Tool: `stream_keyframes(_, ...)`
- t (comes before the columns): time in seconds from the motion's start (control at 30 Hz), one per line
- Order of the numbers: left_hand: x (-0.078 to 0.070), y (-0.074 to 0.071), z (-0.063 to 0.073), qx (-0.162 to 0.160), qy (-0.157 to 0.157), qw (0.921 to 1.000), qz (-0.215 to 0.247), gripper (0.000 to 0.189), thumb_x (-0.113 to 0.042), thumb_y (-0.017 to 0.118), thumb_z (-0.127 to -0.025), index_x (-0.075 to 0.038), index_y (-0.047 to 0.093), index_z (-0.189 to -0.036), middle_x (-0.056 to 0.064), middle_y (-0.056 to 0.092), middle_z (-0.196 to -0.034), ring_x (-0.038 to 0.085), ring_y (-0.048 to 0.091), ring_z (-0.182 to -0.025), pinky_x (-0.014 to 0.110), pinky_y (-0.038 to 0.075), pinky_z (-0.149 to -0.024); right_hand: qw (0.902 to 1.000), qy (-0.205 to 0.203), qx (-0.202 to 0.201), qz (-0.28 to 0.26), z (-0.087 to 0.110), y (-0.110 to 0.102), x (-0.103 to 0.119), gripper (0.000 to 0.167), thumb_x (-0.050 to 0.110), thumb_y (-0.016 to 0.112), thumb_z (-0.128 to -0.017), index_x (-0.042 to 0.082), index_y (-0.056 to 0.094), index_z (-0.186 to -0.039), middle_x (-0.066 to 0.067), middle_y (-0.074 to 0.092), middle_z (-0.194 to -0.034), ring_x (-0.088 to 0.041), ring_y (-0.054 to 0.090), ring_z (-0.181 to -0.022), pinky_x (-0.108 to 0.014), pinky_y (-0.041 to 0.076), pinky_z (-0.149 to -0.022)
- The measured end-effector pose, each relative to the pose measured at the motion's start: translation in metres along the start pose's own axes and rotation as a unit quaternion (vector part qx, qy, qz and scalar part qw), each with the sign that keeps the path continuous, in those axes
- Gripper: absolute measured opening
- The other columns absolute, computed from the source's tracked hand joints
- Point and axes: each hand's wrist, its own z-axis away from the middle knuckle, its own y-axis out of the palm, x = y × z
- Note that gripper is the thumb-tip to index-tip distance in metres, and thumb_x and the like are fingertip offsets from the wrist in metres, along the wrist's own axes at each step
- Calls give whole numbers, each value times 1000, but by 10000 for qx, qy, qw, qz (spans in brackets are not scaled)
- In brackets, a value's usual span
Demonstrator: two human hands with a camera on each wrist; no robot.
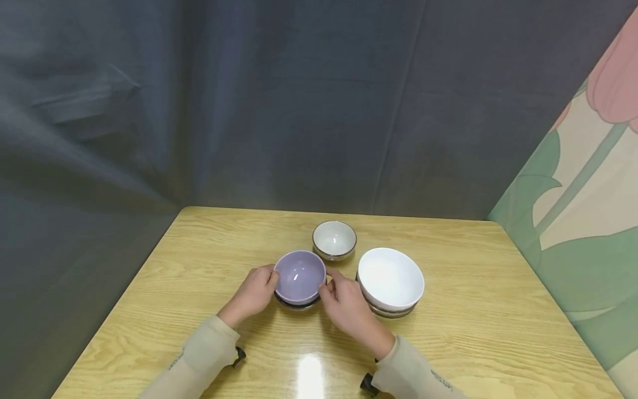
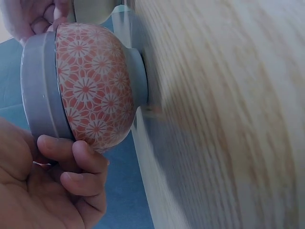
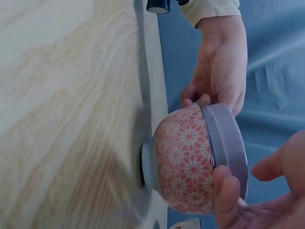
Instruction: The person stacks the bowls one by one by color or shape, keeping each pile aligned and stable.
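A purple bowl [image 1: 301, 271] sits nested in a red bowl with white flower patterns [image 2: 97, 83], whose pale foot [image 3: 148, 164] is right at the tabletop. On the left side, my left hand [image 1: 253, 289] grips the purple bowl's rim, thumb at the inner edge and fingers curled underneath along the patterned bowl's lip. My right hand [image 1: 346, 302] holds the opposite side of the rim, its fingers [image 3: 226, 191] lying where the two bowls meet. Both bowls stand upright between the hands.
A large white bowl [image 1: 391, 277] is stacked on other bowls just right of my right hand. Behind the purple bowl stands a small white bowl with a dark rim [image 1: 334, 238]. The wooden table [image 1: 199, 249] ends at a dark curtain [image 1: 319, 111] behind.
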Motion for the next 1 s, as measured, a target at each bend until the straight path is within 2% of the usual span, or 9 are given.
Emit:
stream_keyframes(0.13,1,2,1,1,-3,10000,-53,36,-11,39,-105,12,64,-116,2,46,-64,14,42,-56,27,38,-49,10000,-4,0,-28,0,1,1,40,14,62,-96,-5,59,-131,6,56,-69,-4,48,-52,-23,42,-48)
stream_keyframes(0.37,2,4,-1,-9,65,9996,-280,32,-9,41,-103,9,67,-107,2,47,-66,15,46,-61,30,41,-55,9999,152,14,-10,1,5,0,38,16,64,-95,-7,61,-125,6,54,-66,-4,46,-50,-22,41,-47)
stream_keyframes(0.5,1,5,-2,-43,145,9993,-337,29,-9,42,-102,5,67,-98,1,45,-64,14,44,-58,29,39,-52,9998,168,-39,-42,0,6,-2,39,16,66,-94,-8,61,-124,5,55,-66,-4,47,-49,-22,42,-46)
stream_keyframes(0.67,-2,4,-2,-69,148,9989,-448,28,-10,42,-102,0,64,-89,1,44,-62,13,42,-54,27,37,-48,9996,261,-65,-44,-1,6,-4,39,16,67,-94,-9,61,-124,4,56,-66,-4,48,-49,-22,41,-46)
stream_keyframes(0.9,-4,4,-2,-126,275,9961,-828,29,-11,42,-101,-7,54,-74,1,44,-62,14,43,-55,28,39,-49,9995,276,-147,-77,-4,5,-4,39,11,66,-91,-11,61,-123,3,56,-65,-5,48,-51,-23,42,-48)
stream_keyframes(1.0,-4,3,-4,-69,287,9960,-849,30,-10,43,-100,-8,52,-72,1,44,-62,14,43,-55,28,39,-50,9992,345,-164,-129,-4,4,-3,39,10,66,-90,-11,61,-123,2,57,-66,-6,49,-52,-23,42,-49)
